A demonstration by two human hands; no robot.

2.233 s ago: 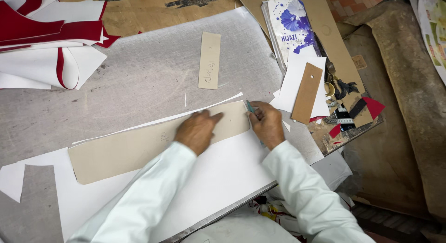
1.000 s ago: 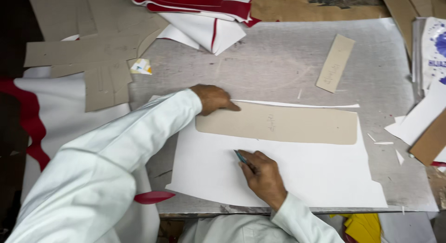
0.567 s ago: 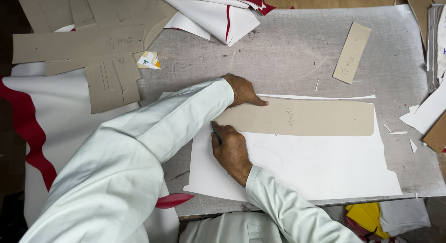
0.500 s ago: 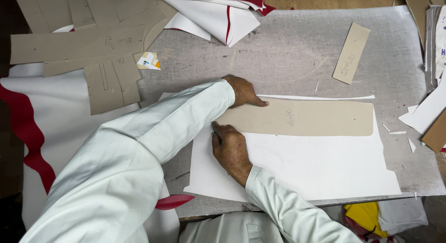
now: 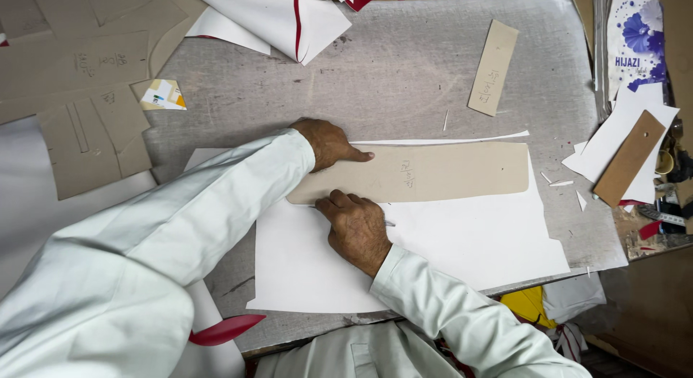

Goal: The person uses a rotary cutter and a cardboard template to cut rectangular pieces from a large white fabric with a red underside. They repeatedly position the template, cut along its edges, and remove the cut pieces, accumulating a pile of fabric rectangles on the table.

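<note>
While the left hand [image 5: 328,142] presses flat on the near end of the long tan cardboard template [image 5: 419,174], its fingers spread and closed on nothing, the right hand [image 5: 355,226] is curled around a slim marking or cutting tool [image 5: 388,223], only a sliver of which shows beside the knuckles. Its working tip sits at the template's lower edge near the rounded left corner. The template lies lengthwise on a white sheet [image 5: 447,248], which rests on the grey surface [image 5: 390,75]. Compared with a second ago, the right hand has travelled leftward along the lower edge and has held near this corner over the last half second; judged from this, the pass along that edge appears close to its end. A thin white strip [image 5: 462,140] lies just beyond the template's far edge. Elsewhere: a smaller tan cardboard strip [image 5: 494,67] well apart, further tan pattern pieces [image 5: 79,96] at left, and folded white-and-red material [image 5: 281,13] at top.
</note>
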